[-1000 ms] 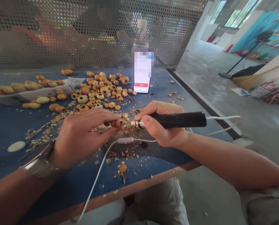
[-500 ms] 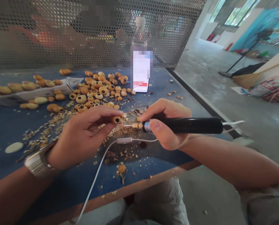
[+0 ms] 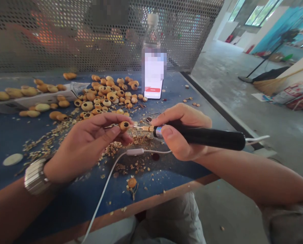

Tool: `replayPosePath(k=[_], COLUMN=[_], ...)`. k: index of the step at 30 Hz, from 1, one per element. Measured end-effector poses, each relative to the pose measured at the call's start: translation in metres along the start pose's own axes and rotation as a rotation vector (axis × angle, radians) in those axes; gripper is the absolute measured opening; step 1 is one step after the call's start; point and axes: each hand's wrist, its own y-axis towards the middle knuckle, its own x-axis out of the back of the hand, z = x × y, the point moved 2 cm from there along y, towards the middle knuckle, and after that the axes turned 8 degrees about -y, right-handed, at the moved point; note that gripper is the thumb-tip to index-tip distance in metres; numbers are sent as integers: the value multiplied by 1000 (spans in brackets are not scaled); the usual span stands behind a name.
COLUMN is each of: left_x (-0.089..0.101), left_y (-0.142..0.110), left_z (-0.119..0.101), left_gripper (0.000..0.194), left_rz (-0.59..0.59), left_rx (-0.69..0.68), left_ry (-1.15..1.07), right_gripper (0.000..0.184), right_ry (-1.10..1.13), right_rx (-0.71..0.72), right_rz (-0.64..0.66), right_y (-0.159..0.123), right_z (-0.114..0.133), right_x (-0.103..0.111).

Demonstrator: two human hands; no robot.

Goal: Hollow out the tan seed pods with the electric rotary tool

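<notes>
My left hand [image 3: 86, 144] pinches a small tan bead [image 3: 124, 125] with a dark hole facing the tool. My right hand [image 3: 182, 130] grips a black corded rotary tool [image 3: 207, 137]; its thin metal bit [image 3: 141, 128] points left, a short gap from the bead. Both hands hover over the blue table [image 3: 9, 135] above a patch of crumbs and shavings [image 3: 131, 159]. A silver watch [image 3: 34, 177] sits on my left wrist.
A heap of drilled tan beads [image 3: 108, 96] lies behind my hands, more on a white tray [image 3: 39, 98] at left. A phone [image 3: 153, 76] leans on a water bottle [image 3: 151, 32] before a perforated metal screen [image 3: 65, 37]. A white cable [image 3: 108, 186] crosses the table's front edge.
The tool has drawn back to the right, so the bit is out of the bead. My left hand lifted and turned the bead, showing its hole.
</notes>
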Motion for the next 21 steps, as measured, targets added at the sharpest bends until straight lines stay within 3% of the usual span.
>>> replayPosePath(k=[5, 10, 21], left_x=[-2, -5, -8], left_y=[1, 2, 0], left_z=[1, 2, -3], left_gripper=[18, 34, 29], left_rz=[-63, -52, -85], left_rx=[59, 91, 38], left_ry=[-221, -165, -13], right_gripper=[22, 15, 14], right_ry=[-51, -47, -52], right_rx=[-32, -8, -36], right_rz=[-13, -12, 21], right_y=[0, 2, 4], right_z=[0, 4, 6], right_x=[1, 0, -2])
